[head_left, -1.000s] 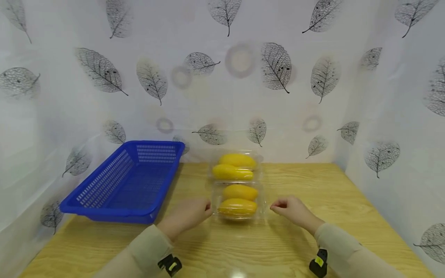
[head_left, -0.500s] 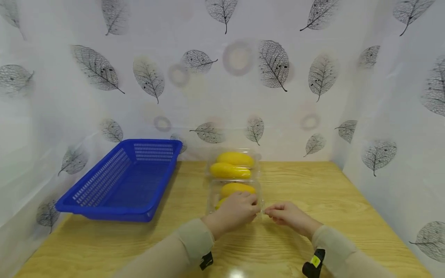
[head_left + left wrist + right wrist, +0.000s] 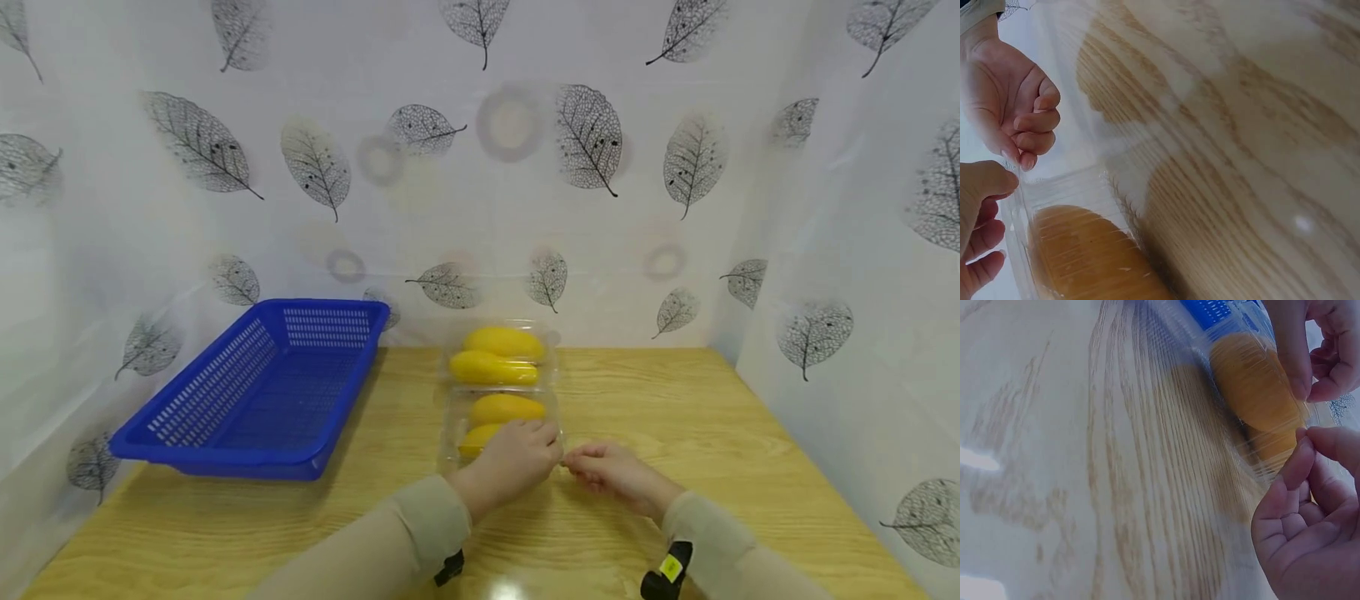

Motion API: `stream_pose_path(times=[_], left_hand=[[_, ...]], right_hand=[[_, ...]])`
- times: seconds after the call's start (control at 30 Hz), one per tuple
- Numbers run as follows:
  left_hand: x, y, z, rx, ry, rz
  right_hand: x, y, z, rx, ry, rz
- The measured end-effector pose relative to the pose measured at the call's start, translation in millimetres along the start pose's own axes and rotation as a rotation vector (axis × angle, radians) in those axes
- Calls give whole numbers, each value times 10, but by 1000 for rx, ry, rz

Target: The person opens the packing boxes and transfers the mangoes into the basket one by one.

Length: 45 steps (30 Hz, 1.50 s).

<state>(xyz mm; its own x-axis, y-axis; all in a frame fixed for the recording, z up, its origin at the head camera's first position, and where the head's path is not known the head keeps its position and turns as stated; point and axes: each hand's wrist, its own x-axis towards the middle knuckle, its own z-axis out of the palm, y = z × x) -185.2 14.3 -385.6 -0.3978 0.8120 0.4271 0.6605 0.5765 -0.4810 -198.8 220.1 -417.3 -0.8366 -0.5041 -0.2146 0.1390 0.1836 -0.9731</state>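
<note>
On my head feed I have the left hand (image 3: pixel 516 460) reaching across the front of the near clear container (image 3: pixel 457 410), its thumb and forefinger pinching the right-hand edge of the plastic. The right hand (image 3: pixel 621 477) comes in just beside it, and my right wrist feed shows its thumb and forefinger pressed together on that same edge by the corner, the other fingers curled in; how much plastic sits between those tips I cannot tell. The near container rests on the desk (image 3: pixel 645 392) around the middle, with two yellow fruits inside: the rear fruit (image 3: pixel 508 407) shows well, while the front fruit (image 3: pixel 477 440) is partly covered by the left hand. Right behind it I see the far clear container (image 3: pixel 453 342), which holds two more fruits (image 3: pixel 493 368), one behind the other. Off to the left stands a blue basket (image 3: pixel 217 457) with slotted walls. A pale backdrop (image 3: pixel 480 200) printed with dark leaves rises behind everything, and light sleeves (image 3: pixel 431 510) cover both forearms.
</note>
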Motion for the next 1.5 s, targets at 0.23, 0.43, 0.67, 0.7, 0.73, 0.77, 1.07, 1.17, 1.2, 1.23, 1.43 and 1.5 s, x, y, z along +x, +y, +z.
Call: stream_pose_path(times=[0.23,0.43,0.67,0.7,0.73,0.77,1.07,1.17,1.2,1.23,1.43,1.5], left_hand=[[6,17,-3,29,-56,-38],[-11,26,-29,47,-116,-39],[-26,33,-47,143,-156,-36],[-26,34,-48,156,-162,-30],[-24,34,-48,169,-163,-24],[-23,35,-49,180,-164,-19],[-33,21,-57,197,-169,15],[-34,9,-55,200,-156,16],[-33,4,-61,201,-150,15],[-33,-1,-66,204,-143,13],[-35,-15,-58,200,-124,11],[-33,-25,-63,183,-138,7]], right_hand=[[17,14,57,55,-13,-20],[21,12,94,85,42,11],[21,10,112,160,43,29],[19,11,114,170,42,32],[18,12,117,175,41,33],[17,10,122,182,40,34],[-18,-10,189,174,55,34],[-20,1,209,164,54,24],[-23,-6,216,161,54,20],[-26,-11,225,156,55,16],[-43,-22,264,152,58,13],[-41,-24,269,153,52,9]])
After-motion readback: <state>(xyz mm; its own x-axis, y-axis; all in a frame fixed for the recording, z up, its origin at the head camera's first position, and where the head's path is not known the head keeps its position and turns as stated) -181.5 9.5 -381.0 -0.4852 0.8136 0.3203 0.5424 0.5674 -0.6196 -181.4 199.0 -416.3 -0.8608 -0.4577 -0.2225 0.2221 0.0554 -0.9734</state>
